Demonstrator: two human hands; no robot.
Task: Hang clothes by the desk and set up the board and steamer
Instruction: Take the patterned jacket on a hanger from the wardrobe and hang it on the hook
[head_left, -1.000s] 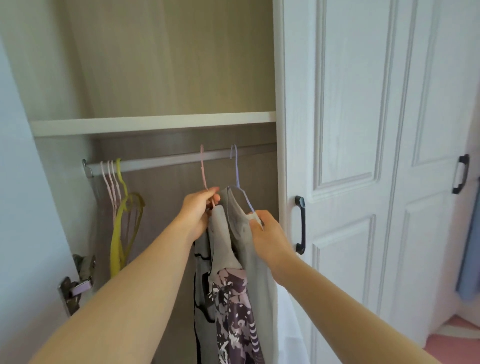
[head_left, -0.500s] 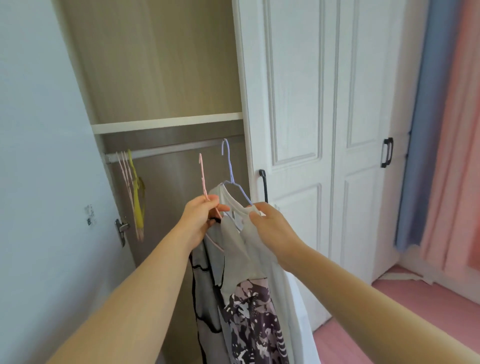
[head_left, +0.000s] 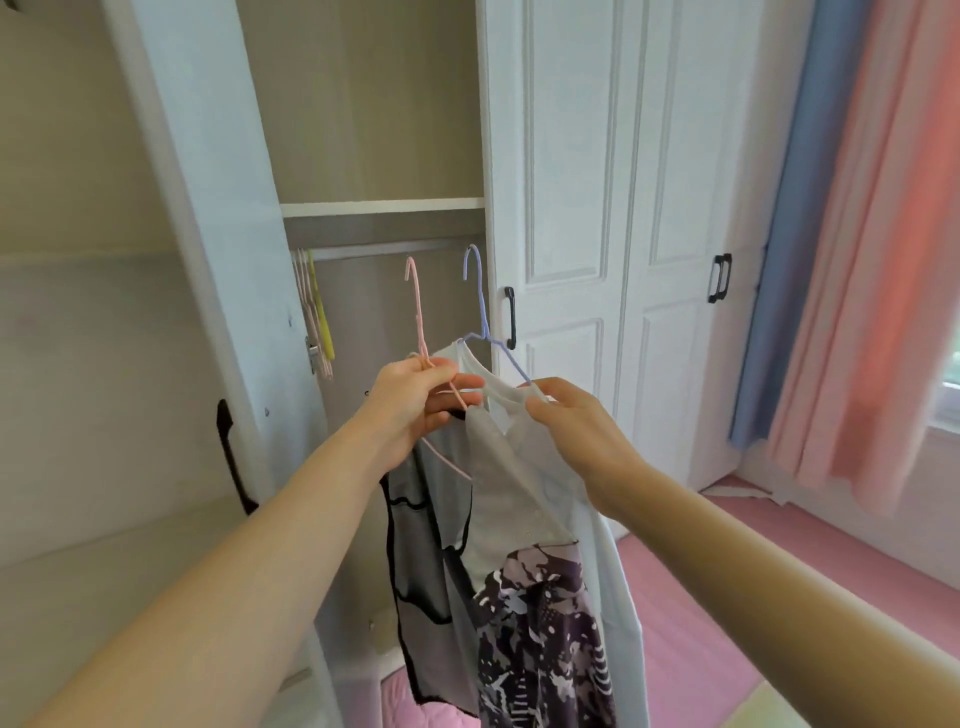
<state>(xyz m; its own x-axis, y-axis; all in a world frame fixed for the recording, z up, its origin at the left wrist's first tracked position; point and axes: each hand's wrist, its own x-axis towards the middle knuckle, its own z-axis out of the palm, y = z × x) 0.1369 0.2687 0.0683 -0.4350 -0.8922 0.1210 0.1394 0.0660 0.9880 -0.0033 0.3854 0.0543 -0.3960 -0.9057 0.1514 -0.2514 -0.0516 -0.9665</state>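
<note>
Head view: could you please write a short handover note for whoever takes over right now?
Left hand: grips the pink wire hanger carrying the grey, black-trimmed garment.
Right hand: holds the shoulder of the lavender wire hanger with the pale grey top that has a dark patterned panel.
Both hooks are off the wardrobe rail; spare hangers remain there.
Left: hang both by the desk, set up board and steamer; none in view.

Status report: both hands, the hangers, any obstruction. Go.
Left hand grips pink wire hanger. Right hand grips purple wire hanger with pale garments. Both hooks off closet rail. Nothing blocking.
</note>
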